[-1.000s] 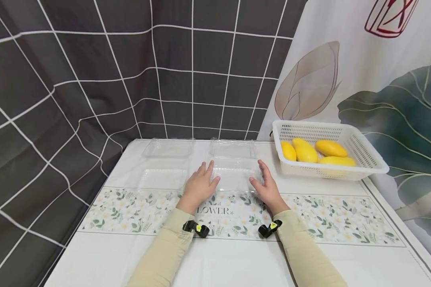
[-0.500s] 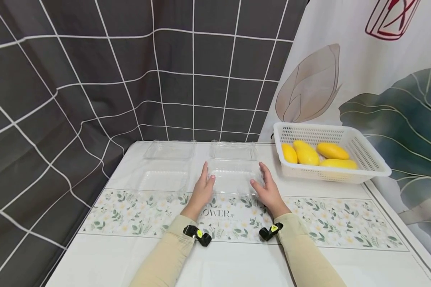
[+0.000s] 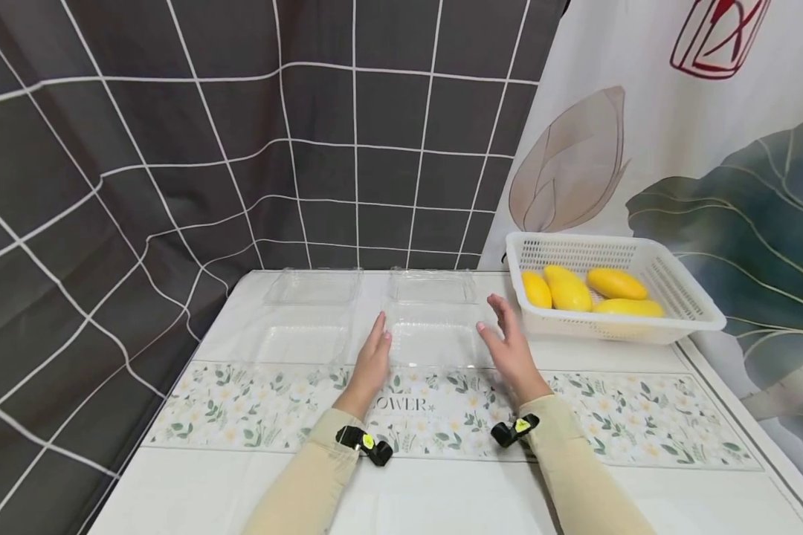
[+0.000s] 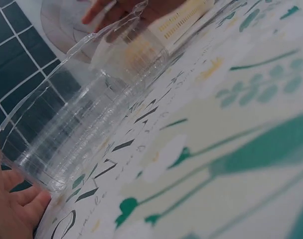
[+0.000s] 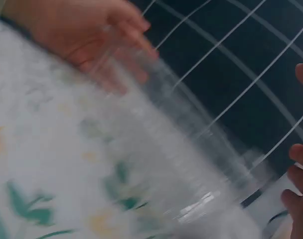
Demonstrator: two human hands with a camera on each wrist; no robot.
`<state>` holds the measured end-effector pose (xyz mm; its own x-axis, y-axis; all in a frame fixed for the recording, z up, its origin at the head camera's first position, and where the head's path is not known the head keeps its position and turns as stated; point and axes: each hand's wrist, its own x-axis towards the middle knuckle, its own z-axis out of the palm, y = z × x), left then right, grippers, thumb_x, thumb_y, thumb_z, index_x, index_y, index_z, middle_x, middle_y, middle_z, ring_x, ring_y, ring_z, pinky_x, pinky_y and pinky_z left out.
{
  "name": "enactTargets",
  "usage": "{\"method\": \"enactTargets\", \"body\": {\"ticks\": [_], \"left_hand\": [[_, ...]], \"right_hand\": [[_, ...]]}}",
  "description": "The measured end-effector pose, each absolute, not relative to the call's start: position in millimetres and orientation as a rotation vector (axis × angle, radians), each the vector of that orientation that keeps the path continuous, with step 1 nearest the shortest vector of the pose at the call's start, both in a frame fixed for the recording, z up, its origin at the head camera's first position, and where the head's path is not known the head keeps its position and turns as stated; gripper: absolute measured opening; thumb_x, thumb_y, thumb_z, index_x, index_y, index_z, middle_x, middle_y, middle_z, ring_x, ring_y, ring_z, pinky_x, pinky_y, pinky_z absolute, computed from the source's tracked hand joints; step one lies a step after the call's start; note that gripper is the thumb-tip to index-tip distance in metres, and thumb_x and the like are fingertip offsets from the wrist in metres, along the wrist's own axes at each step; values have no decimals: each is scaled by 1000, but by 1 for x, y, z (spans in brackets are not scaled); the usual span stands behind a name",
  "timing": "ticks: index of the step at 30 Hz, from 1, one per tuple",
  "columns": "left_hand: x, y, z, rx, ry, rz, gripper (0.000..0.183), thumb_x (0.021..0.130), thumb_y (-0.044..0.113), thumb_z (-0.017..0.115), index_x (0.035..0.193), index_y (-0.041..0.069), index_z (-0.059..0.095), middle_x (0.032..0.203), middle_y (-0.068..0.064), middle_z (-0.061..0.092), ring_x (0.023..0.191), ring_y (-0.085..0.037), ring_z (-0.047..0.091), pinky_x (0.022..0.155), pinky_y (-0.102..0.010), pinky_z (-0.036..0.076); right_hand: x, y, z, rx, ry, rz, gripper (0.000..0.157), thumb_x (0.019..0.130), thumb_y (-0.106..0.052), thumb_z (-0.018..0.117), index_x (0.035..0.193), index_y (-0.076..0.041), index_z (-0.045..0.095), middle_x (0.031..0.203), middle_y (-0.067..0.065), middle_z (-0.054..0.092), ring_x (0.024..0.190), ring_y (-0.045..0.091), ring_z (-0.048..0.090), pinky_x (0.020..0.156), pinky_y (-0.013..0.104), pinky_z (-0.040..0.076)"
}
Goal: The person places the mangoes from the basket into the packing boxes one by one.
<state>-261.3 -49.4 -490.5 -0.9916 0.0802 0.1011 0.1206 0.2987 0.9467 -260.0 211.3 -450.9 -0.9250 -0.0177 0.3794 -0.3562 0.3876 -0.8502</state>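
Two clear plastic clamshell boxes stand with raised lids on the white table; the left box (image 3: 304,338) is on its own, and the right box (image 3: 435,342) lies between my hands. My left hand (image 3: 371,362) is at the right box's left side, its fingers straight and holding nothing. In the left wrist view its fingertips (image 4: 34,201) are close to the box corner; whether they touch is unclear. Off the box's right side, my right hand (image 3: 511,349) is apart from it, fingers spread and loosely bent. The right wrist view is blurred.
A white slotted basket (image 3: 699,308) with several yellow mangoes (image 3: 569,288) stands at the back right. A flowered printed band (image 3: 642,416) crosses the table. Dark checked cloth (image 3: 207,111) hangs behind and to the left.
My left hand has gone from spread over the right box's left edge to upright along its side. My right hand has moved rightward, away from the box.
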Motion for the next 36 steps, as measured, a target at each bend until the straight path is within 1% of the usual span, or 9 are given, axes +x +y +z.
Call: {"method": "enactTargets", "body": {"ticks": [2,5,7,9,14,19,25,31,36], "left_hand": [[-260,-49,-491,-194,-2508,-1812,47,100,36,27,144,43,13,150,7,20,115,-25,48,103,-47,29],[-259,-49,-492,-201,-2515,-1800,47,100,36,27,144,44,13,150,9,19,133,-20,26,109,-45,16],[-259,-49,-493,-200,-2518,-1794,46,100,36,26,143,45,13,150,11,18,135,-19,23,110,-43,14],[-259,-49,-493,-198,-2525,-1783,46,100,36,25,143,45,13,150,12,17,135,-18,22,110,-42,14],[-261,-51,-493,-216,-2528,-1762,47,100,36,24,146,37,13,150,10,18,135,-18,20,110,-42,14],[-263,-51,-494,-209,-2530,-1771,48,100,36,24,147,32,15,150,9,18,136,-18,18,110,-43,14],[-261,-48,-494,-177,-2557,-1773,49,99,43,22,147,35,15,149,10,19,136,-18,19,109,-45,15],[-261,-50,-496,-166,-2557,-1755,46,100,40,23,145,42,16,149,9,21,134,-21,25,109,-46,17],[-261,-52,-497,-180,-2550,-1737,43,100,38,24,141,49,15,148,7,23,131,-23,31,108,-48,18]], "right_hand": [[-260,215,-427,402,-2282,1603,57,93,-15,54,142,-5,27,144,15,31,132,30,27,108,45,21],[-264,225,-388,451,-2244,1636,51,93,-10,52,139,0,32,141,19,35,129,32,32,107,44,25],[-268,235,-364,410,-2267,1623,48,95,-14,50,139,-3,34,141,16,36,128,31,34,106,44,28],[-277,248,-346,352,-2312,1584,46,97,-25,45,141,-12,34,143,10,35,128,28,34,105,45,29],[-302,279,-326,206,-2419,1587,54,96,-52,25,144,-27,26,149,3,23,134,29,23,103,55,26],[-323,301,-330,15,-2559,1628,74,86,-70,10,147,-30,17,153,5,9,137,36,8,100,65,19],[-342,321,-352,-115,-2782,1668,92,76,-80,6,149,-25,3,153,11,-6,134,44,-1,91,74,18],[-358,330,-372,-222,-2881,1801,99,70,-85,14,148,-26,-2,152,11,-14,134,45,-6,85,77,21],[-365,334,-382,-265,-2905,1916,101,68,-86,22,147,-30,-4,151,10,-18,134,43,-7,87,74,23]]}}
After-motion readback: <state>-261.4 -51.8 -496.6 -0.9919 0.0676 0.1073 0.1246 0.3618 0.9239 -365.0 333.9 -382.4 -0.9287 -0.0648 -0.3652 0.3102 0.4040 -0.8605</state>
